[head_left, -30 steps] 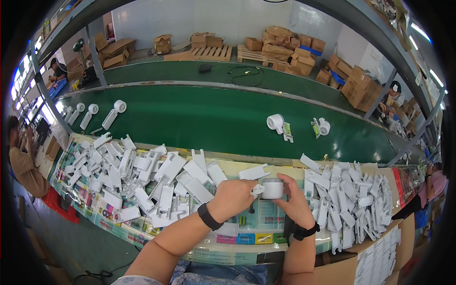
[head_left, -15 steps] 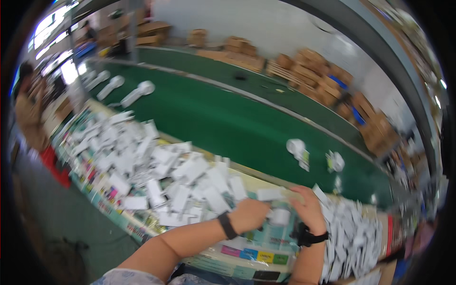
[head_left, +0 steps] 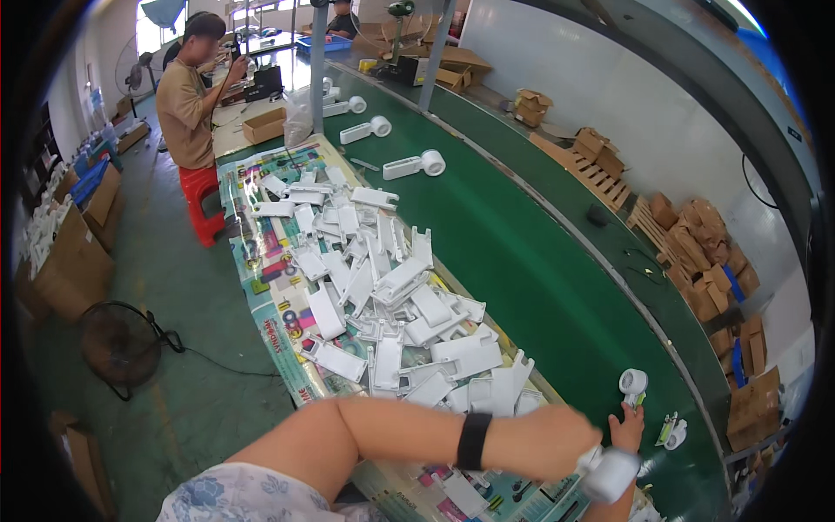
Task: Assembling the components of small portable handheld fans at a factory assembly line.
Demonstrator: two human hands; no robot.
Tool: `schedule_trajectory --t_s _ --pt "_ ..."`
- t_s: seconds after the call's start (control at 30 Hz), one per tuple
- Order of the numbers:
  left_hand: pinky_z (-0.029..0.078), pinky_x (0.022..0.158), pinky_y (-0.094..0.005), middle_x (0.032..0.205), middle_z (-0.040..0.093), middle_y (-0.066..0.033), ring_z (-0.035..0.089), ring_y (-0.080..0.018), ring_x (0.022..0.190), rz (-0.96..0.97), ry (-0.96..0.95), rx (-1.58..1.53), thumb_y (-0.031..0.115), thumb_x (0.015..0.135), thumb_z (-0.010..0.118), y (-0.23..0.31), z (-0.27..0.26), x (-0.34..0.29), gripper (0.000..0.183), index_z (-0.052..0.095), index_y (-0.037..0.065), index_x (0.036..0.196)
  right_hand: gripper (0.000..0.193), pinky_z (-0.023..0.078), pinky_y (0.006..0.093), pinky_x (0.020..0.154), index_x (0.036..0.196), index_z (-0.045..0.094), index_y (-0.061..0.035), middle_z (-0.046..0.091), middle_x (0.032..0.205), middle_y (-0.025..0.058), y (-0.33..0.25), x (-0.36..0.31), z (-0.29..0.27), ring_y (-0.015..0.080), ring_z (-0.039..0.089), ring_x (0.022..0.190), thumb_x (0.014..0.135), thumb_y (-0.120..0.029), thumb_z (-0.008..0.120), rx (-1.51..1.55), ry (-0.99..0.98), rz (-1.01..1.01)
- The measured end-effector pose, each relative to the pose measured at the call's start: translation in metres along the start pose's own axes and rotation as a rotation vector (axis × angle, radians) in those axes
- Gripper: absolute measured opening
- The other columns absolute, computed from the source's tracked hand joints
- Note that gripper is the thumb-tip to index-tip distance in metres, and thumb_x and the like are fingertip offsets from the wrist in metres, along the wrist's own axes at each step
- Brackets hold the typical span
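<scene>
Your left hand [head_left: 555, 444] is closed on a white round-headed part [head_left: 611, 477], its long axis pointing right and slightly near; likely light, stiff, slick plastic, best held by its narrow end. Your right hand [head_left: 626, 428], hold unclear, is at a similar unit [head_left: 633, 381], head far, on the green belt [head_left: 522, 261].
</scene>
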State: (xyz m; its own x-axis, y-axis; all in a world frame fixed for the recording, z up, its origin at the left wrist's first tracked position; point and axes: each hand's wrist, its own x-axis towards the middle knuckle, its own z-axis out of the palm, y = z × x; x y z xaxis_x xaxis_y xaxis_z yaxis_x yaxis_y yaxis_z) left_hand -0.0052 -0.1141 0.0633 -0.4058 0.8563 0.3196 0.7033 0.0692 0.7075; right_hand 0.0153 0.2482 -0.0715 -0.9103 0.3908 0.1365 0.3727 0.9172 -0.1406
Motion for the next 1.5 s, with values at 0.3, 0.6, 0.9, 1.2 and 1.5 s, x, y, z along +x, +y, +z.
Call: schedule_trajectory --t_s 0.3,0.6,0.9,1.2,1.5 --pt "0.05 0.065 -0.0411 0.077 0.065 -0.015 0.063 -0.0325 0.075 -0.632 0.267 0.432 0.021 0.066 0.06 -0.194 -0.069 0.105 0.021 0.066 0.004 0.076 0.025 0.045 0.0387 0.076 0.094 0.059 -0.0036 0.051 0.097 0.0153 -0.014 -0.003 -0.011 0.0329 0.055 0.085 0.069 -0.003 0.061 -0.001 0.014 -0.014" --pt "0.047 0.076 -0.0388 0.096 0.063 -0.0139 0.063 -0.0269 0.09 -1.083 0.454 0.506 0.017 0.076 0.059 -0.269 -0.087 0.099 0.023 0.062 0.004 0.094 0.024 0.046 0.025 0.061 0.104 0.057 -0.0117 0.057 0.094 -0.0016 -0.011 -0.013 -0.048 0.0083 0.055 0.078 0.086 -0.027 0.056 1.147 -0.077 0.403" --pt "0.043 0.083 -0.0403 0.11 0.053 -0.0185 0.049 -0.0367 0.099 0.182 0.15 0.105 0.022 0.068 0.064 -0.028 0.001 0.047 0.062 0.043 -0.001 0.122 0.028 0.051 0.0246 0.064 0.111 0.046 -0.0058 0.057 0.095 0.0015 -0.138 -0.103 -0.119 0.0093 0.058 0.082 0.089 -0.022 0.052 1.553 0.013 0.098" --pt "0.043 0.068 -0.0374 0.082 0.058 -0.0164 0.054 -0.0292 0.08 0.299 0.25 0.217 0.026 0.075 0.057 0.034 0.071 0.004 0.057 0.042 0.001 0.124 0.017 0.036 0.0183 0.061 0.093 0.051 -0.0049 0.051 0.087 0.0015 -0.148 -0.191 -0.143 0.0046 0.046 0.071 0.092 -0.021 0.045 1.412 0.211 -0.037" --pt "0.043 0.079 -0.0312 0.091 0.056 -0.018 0.054 -0.0273 0.088 0.339 -0.114 -0.91 0.029 0.09 0.041 0.05 0.073 -0.004 0.039 0.044 0.0 0.116 0.037 0.038 0.0369 0.092 0.118 0.045 -0.0022 0.048 0.124 0.0139 -0.111 -0.249 -0.099 0.0262 0.046 0.112 0.083 -0.013 0.051 1.281 0.348 -0.26"
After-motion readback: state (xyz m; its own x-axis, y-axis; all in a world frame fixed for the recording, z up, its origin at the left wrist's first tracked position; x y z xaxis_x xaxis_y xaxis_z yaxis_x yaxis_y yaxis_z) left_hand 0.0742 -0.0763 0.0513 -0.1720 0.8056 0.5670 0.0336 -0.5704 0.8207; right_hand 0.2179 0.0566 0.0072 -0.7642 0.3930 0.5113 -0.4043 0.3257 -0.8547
